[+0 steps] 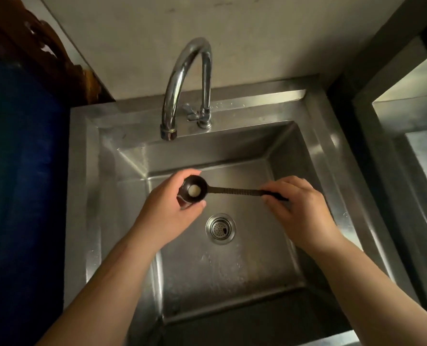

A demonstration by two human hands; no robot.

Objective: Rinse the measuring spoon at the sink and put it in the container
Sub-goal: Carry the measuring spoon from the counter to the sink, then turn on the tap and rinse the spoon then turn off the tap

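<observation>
Head view: our right hand point(304, 208) pinches the spoon point(232, 190) handle, left hand point(172, 208) cups its bowl. Tap point(182, 88) at twelve o'clock seems dry; wet fingers could drop it onto the drain point(220, 228).

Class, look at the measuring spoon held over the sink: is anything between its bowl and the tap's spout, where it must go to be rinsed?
Nothing visible. The measuring spoon, held by the left hand and right hand, has open space up to the spout.
</observation>
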